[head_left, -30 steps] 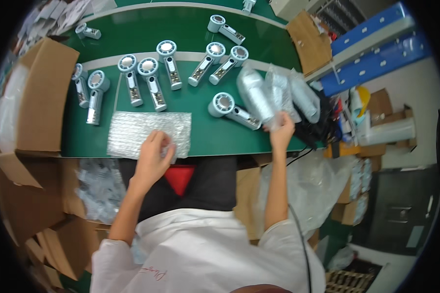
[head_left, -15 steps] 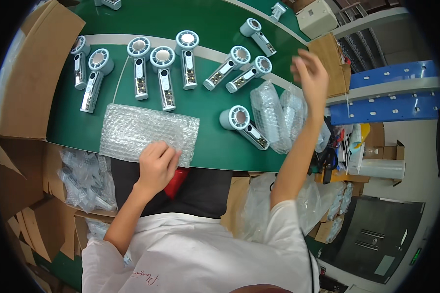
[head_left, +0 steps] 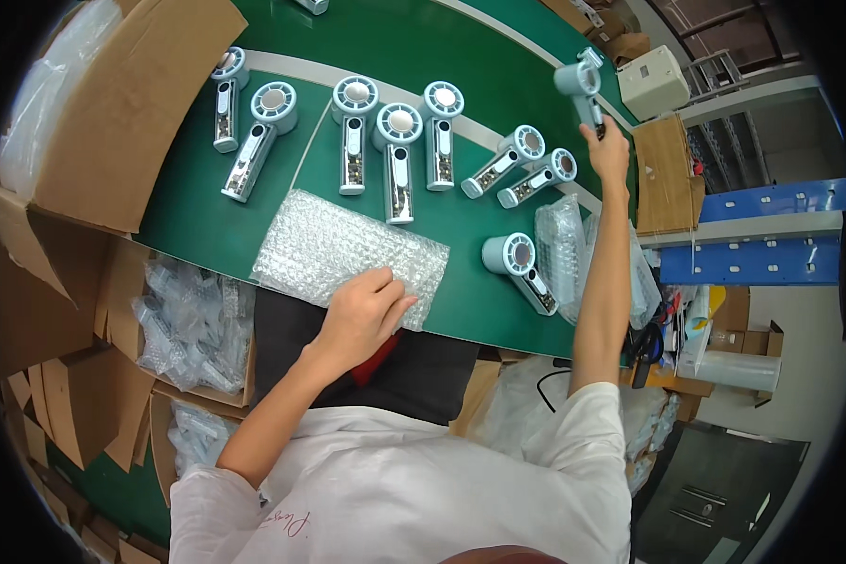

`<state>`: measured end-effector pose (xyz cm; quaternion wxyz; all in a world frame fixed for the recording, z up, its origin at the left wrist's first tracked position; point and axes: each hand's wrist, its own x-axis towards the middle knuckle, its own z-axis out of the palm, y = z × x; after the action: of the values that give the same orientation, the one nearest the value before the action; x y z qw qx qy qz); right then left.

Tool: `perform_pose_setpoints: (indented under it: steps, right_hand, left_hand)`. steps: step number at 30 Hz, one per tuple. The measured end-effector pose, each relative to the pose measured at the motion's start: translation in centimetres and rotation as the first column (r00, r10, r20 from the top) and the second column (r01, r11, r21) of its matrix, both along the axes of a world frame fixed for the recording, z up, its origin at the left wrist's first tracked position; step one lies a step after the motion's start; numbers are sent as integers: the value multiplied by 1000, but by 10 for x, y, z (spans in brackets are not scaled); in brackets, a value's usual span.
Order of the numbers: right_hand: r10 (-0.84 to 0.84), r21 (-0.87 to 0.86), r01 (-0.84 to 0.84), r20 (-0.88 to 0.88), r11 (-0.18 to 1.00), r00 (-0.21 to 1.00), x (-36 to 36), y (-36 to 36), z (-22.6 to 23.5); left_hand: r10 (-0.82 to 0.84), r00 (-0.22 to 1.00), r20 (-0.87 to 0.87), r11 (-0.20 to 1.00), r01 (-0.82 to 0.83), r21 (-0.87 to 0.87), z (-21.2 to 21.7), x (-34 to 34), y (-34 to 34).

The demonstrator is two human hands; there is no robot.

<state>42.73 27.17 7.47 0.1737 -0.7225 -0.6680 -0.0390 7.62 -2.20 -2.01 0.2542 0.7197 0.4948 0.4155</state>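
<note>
Curled at the near right edge of a flat bubble-wrap bag (head_left: 334, 249), my left hand (head_left: 365, 315) is closed on that edge; the fingertips are partly hidden. Far out to the right, my right hand (head_left: 607, 153) grips a pale blue handheld fan (head_left: 578, 83) by its handle, its round head pointing away from me. Several similar fans lie across the green table, among them one (head_left: 399, 160) beyond the bag and one (head_left: 519, 263) to its right. Bubble-wrapped bundles (head_left: 561, 249) lie under and beside my right forearm.
A large cardboard box (head_left: 169, 103) stands at the left end of the green table (head_left: 193, 230). Below it, an open carton holds bubble-wrapped pieces (head_left: 193, 329). Blue perforated rails (head_left: 771, 260) and a cardboard sheet (head_left: 665, 174) are at the right. A pale box (head_left: 653, 83) stands beyond.
My right hand has reached farther away and taken hold of a fan from the far right of the table. My left hand stays at the bag. The whole view has shifted.
</note>
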Motion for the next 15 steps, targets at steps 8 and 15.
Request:
perform_pose_setpoints:
  steps: [8,15]
  right_hand:
    - [501,578,-164,-490,799,714,-103,-259,-33]
    - [549,443,-367,-408,818,730,-136,-320,-102]
  left_hand:
    - [-37,999,24,998,39,-54,6,-5,2]
    - [-124,987,107,986,135,-102,6,-17,15]
